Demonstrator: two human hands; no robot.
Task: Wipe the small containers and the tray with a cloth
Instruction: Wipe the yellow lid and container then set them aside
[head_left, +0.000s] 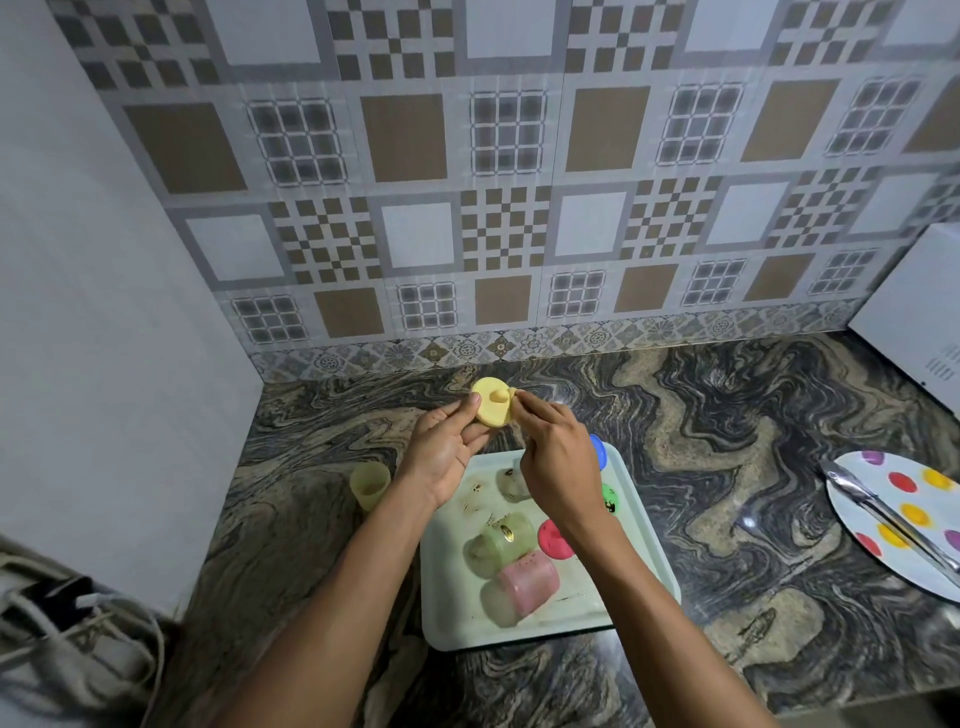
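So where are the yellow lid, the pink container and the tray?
yellow lid (488, 413): head view, on its flat round face.
pink container (530, 581): head view, on its side wall as it lies tipped over.
tray (445, 592): head view, on a bare patch of its floor, left side.

Two hands: left hand (441, 452), right hand (556, 467). Four round plastic lids: one yellow lid (491, 408), one blue lid (598, 451), one green lid (609, 498), one red lid (553, 539). One pale green rectangular tray (447, 597). Six small translucent plastic containers, as far as can be told: one pink container (527, 582), one green-tinted container (504, 540), three clear containers (511, 486), one yellowish container (369, 486). One white oval plate with coloured dots (857, 483). One pair of metal tongs (883, 512).
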